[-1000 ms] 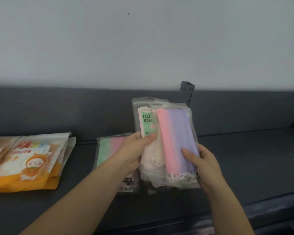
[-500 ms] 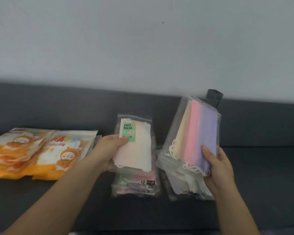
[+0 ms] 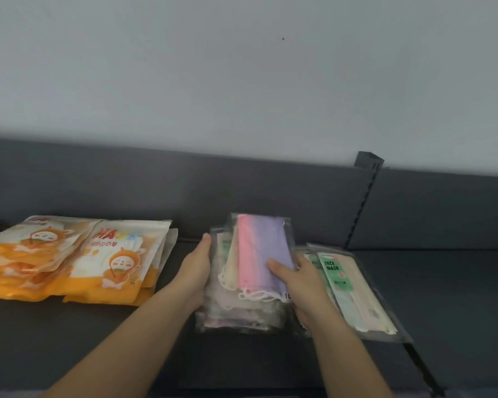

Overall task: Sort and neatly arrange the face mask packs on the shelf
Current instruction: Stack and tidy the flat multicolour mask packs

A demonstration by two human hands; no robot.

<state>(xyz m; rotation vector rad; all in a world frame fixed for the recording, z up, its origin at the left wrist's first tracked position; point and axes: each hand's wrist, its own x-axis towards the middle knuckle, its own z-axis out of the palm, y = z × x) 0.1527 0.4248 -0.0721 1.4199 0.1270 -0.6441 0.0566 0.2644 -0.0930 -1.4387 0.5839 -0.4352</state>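
Note:
A clear pack of pink and purple masks [image 3: 259, 254] lies tilted on top of a stack of clear mask packs [image 3: 236, 314] on the dark shelf [image 3: 443, 297]. My right hand [image 3: 299, 282] grips this pack at its lower right corner, with the thumb on top. Against the stack's left edge rests my left hand [image 3: 196, 265], flat and holding nothing. To the right, clear packs with a green FACE MASK label [image 3: 354, 294] lie in an angled pile, touching my right hand.
Orange and white cartoon mask packs [image 3: 78, 259] lie in overlapping piles on the left of the shelf. A dark back panel with a slotted upright post [image 3: 362, 202] runs behind. The shelf's front edge [image 3: 242, 389] is near my forearms.
The pink and purple pack has come down onto the middle stack. My left hand let go of the green-label pack, which now lies on the right pile.

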